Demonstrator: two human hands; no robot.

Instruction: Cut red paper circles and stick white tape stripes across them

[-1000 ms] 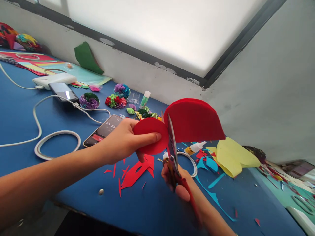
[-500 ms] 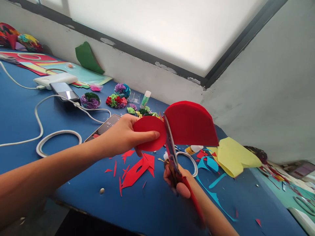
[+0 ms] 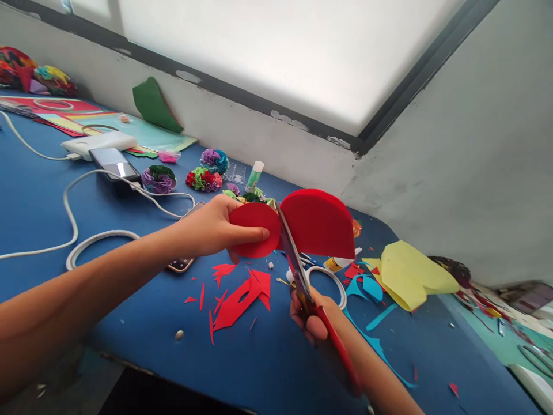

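My left hand (image 3: 224,227) pinches a rounded red paper piece (image 3: 254,229), its thumb lying flat on top. My right hand (image 3: 313,311) is wrapped round the red handles of a pair of scissors (image 3: 294,248). Their blades point up and away, set along the right edge of the round piece. Beyond the blades, a larger red sheet (image 3: 319,225) with a curved top hangs in the air. Whether it is still joined to the round piece is hidden by the blades. Below the hands lie red paper scraps (image 3: 235,302) on the blue table (image 3: 207,369).
Blue paper offcuts (image 3: 375,343), a tape ring (image 3: 330,285), a glue bottle (image 3: 341,263) and folded yellow paper (image 3: 410,276) lie to the right. Behind stand a glue stick (image 3: 254,176) and paper flowers (image 3: 205,179). A phone (image 3: 114,164), white cables and a power bank (image 3: 99,141) are left.
The larger red sheet has swung down and left, looking narrower. My left hand and the round piece have shifted slightly left, and the scissors have tilted further left at the tip.
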